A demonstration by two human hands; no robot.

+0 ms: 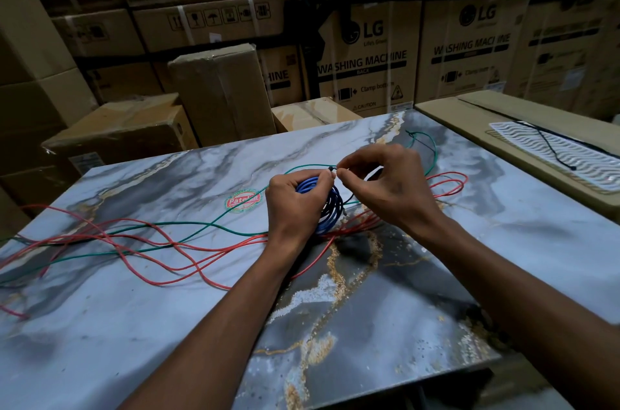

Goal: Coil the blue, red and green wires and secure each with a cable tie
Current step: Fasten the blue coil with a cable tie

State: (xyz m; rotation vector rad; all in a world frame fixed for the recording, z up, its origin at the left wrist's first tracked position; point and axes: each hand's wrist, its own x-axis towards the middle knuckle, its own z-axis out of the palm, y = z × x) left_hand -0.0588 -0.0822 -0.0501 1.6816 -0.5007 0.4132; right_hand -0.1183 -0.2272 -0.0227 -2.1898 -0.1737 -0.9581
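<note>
A coiled blue wire point(330, 208) is held upright above the marble table point(134, 325) by my left hand point(295, 205), which wraps around its upper left side. My right hand point(382, 181) pinches a thin black cable tie point(332, 169) at the top of the coil, fingertips meeting my left thumb there. The red wire point(161, 245) lies loose in long tangled loops across the table's left and middle, with more red loops at the right point(449, 185). A green wire point(201, 225) winds uncoiled among the red, running back to the far right point(432, 154).
A round red and green sticker point(243, 201) sits on the table left of my hands. A flat carton point(476, 111) at the right bears a white wavy tray point(553, 154) with a black cable tie point(550, 149) on it. Stacked cardboard boxes point(365, 50) wall in the back.
</note>
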